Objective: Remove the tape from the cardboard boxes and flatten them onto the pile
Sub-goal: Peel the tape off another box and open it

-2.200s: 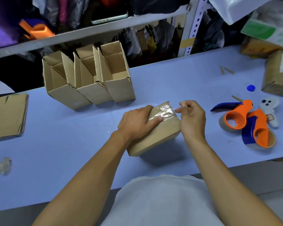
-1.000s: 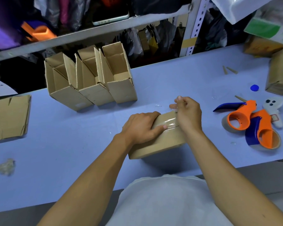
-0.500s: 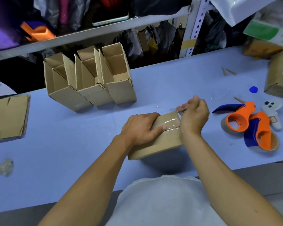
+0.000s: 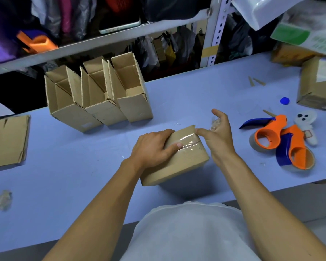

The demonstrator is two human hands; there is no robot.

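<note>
The sealed box [image 4: 179,157] sits on the bench [image 4: 83,166] near its front edge, clear tape [image 4: 188,144] still across its top. The left hand [image 4: 151,147] has its grip wrapped over the box's left edge. The right hand [image 4: 217,134] touches the far right corner, fingers loosely spread – a crumpled tape scrap [image 4: 215,124] at its palm. Open bench lies between it and three open boxes [image 4: 100,98] behind; tape dispensers [image 4: 282,142] lie well right, flattened cardboard [image 4: 7,141] far left.

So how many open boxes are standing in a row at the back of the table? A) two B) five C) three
C: three open boxes stand side by side with their flaps up, behind the taped box that the left hand holds down.
</note>
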